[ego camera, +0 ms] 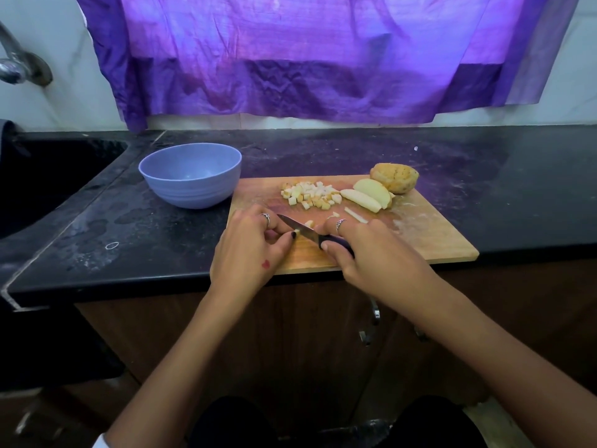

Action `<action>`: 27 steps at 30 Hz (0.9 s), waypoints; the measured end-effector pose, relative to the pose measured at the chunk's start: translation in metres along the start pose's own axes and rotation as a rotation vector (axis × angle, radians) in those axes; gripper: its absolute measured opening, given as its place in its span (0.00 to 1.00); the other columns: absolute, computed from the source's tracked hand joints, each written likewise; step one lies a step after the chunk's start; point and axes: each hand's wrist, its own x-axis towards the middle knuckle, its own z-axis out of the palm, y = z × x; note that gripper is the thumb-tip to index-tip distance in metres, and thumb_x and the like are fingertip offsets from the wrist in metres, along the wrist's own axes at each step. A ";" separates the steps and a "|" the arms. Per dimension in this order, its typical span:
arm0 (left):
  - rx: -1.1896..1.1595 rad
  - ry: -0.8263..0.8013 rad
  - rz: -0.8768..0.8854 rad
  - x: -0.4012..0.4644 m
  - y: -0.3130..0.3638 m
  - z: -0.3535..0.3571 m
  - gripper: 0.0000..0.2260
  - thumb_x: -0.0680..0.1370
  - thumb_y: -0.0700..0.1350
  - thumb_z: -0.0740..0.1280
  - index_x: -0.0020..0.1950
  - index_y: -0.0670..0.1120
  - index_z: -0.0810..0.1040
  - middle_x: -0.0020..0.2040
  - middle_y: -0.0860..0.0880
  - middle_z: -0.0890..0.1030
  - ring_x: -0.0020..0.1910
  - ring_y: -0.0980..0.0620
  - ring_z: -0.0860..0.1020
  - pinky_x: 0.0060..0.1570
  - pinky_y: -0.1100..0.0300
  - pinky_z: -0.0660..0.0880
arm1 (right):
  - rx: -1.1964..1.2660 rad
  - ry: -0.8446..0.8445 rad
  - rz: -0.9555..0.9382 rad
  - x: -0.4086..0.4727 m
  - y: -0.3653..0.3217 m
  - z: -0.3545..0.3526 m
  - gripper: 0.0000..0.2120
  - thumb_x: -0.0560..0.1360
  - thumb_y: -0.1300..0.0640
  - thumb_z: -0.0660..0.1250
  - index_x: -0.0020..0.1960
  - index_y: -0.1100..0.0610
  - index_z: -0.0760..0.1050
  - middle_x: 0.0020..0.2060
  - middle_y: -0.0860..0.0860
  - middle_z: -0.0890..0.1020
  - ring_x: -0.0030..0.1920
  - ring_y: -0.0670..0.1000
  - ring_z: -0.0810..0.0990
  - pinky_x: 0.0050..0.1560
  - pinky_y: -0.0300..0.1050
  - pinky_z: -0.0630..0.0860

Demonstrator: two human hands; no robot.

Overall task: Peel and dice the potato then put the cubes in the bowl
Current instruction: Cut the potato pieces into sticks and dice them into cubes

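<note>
Dicing is under way. At the frame's centre the right hand (371,250) has its grip closed round the knife (302,232). The left hand (255,244) pinches a small potato strip (298,232) under the blade on the cutting board (436,240). Beyond lie the cubes (311,195), the slices (368,195) and the unpeeled chunk (395,177). The bowl (190,174), upper left on the bench (484,163), looks empty. Next comes a downward cut clear of the fingertips.

Cutting board (420,234) is lying on bench (484,176); bowl (190,176) is sitting just left of it. Cubes (311,195) are lying at board's rear centre, slices (368,195) right of them, potato (395,177) behind slices.
</note>
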 end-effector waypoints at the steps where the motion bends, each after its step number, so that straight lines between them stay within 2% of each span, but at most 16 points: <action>1: 0.010 0.008 -0.003 -0.001 0.001 0.000 0.04 0.75 0.51 0.71 0.40 0.54 0.80 0.48 0.55 0.77 0.46 0.59 0.70 0.44 0.58 0.71 | -0.016 -0.001 -0.011 -0.001 -0.001 0.000 0.15 0.81 0.48 0.56 0.67 0.43 0.69 0.47 0.48 0.78 0.45 0.48 0.75 0.42 0.45 0.74; 3: 0.031 0.023 0.006 -0.003 0.003 -0.001 0.05 0.75 0.50 0.71 0.39 0.53 0.79 0.47 0.55 0.76 0.46 0.59 0.69 0.44 0.59 0.69 | -0.086 -0.013 -0.048 -0.009 -0.002 -0.002 0.16 0.81 0.48 0.55 0.68 0.41 0.66 0.51 0.49 0.79 0.50 0.51 0.77 0.48 0.48 0.76; 6: 0.067 0.029 0.022 -0.003 0.001 -0.001 0.08 0.75 0.51 0.70 0.37 0.50 0.78 0.43 0.55 0.74 0.46 0.57 0.69 0.42 0.59 0.67 | -0.159 -0.007 -0.056 -0.022 0.000 -0.004 0.18 0.81 0.47 0.54 0.71 0.38 0.61 0.52 0.50 0.79 0.52 0.52 0.77 0.49 0.47 0.75; 9: 0.017 -0.014 0.030 -0.002 0.000 -0.005 0.06 0.75 0.50 0.70 0.41 0.49 0.82 0.45 0.55 0.76 0.44 0.60 0.71 0.41 0.63 0.66 | -0.048 0.056 -0.019 -0.026 -0.001 -0.004 0.18 0.81 0.48 0.56 0.70 0.41 0.64 0.49 0.49 0.80 0.50 0.50 0.78 0.47 0.44 0.76; 11: -0.024 -0.009 0.027 -0.003 0.000 -0.008 0.04 0.75 0.47 0.71 0.45 0.49 0.84 0.46 0.54 0.79 0.45 0.59 0.74 0.42 0.65 0.66 | 0.036 0.082 -0.009 -0.026 -0.005 -0.001 0.17 0.81 0.49 0.57 0.69 0.43 0.66 0.46 0.48 0.80 0.48 0.49 0.78 0.47 0.46 0.77; 14: -0.026 0.017 0.013 -0.004 0.000 -0.009 0.02 0.74 0.45 0.71 0.44 0.49 0.84 0.44 0.53 0.80 0.47 0.55 0.77 0.45 0.61 0.71 | 0.071 0.082 -0.009 -0.027 -0.009 0.005 0.14 0.80 0.48 0.57 0.65 0.45 0.69 0.43 0.48 0.79 0.45 0.50 0.78 0.46 0.50 0.78; 18: -0.011 0.015 -0.002 -0.003 0.000 -0.007 0.03 0.74 0.46 0.72 0.44 0.48 0.84 0.45 0.52 0.80 0.47 0.55 0.77 0.48 0.56 0.76 | 0.071 0.059 0.010 -0.027 -0.009 0.006 0.16 0.80 0.48 0.56 0.67 0.44 0.68 0.46 0.49 0.79 0.47 0.50 0.79 0.47 0.50 0.78; 21: -0.018 0.028 0.001 -0.003 0.001 -0.008 0.02 0.74 0.45 0.72 0.44 0.48 0.83 0.43 0.54 0.77 0.43 0.57 0.76 0.44 0.63 0.73 | 0.066 0.029 0.016 -0.021 -0.012 0.003 0.15 0.80 0.48 0.57 0.66 0.46 0.70 0.44 0.49 0.78 0.45 0.48 0.77 0.46 0.47 0.78; 23: -0.010 0.019 -0.009 -0.003 0.003 -0.009 0.02 0.74 0.45 0.72 0.43 0.48 0.83 0.42 0.56 0.76 0.40 0.59 0.74 0.38 0.71 0.67 | 0.065 0.009 0.013 -0.013 -0.014 0.003 0.14 0.80 0.49 0.58 0.66 0.46 0.71 0.44 0.49 0.77 0.44 0.47 0.76 0.43 0.45 0.76; 25: -0.004 0.013 -0.010 -0.002 0.002 -0.009 0.02 0.74 0.45 0.72 0.43 0.48 0.83 0.44 0.54 0.77 0.40 0.60 0.74 0.37 0.73 0.64 | 0.029 -0.011 0.006 -0.008 -0.016 0.002 0.15 0.81 0.49 0.57 0.67 0.45 0.69 0.43 0.48 0.77 0.42 0.47 0.74 0.39 0.43 0.73; 27: 0.002 0.012 -0.011 -0.003 0.002 -0.008 0.02 0.74 0.45 0.71 0.43 0.48 0.83 0.46 0.54 0.78 0.40 0.60 0.73 0.37 0.72 0.65 | -0.043 -0.008 0.001 -0.009 -0.017 0.001 0.16 0.81 0.49 0.56 0.68 0.43 0.67 0.45 0.49 0.78 0.45 0.50 0.76 0.43 0.46 0.75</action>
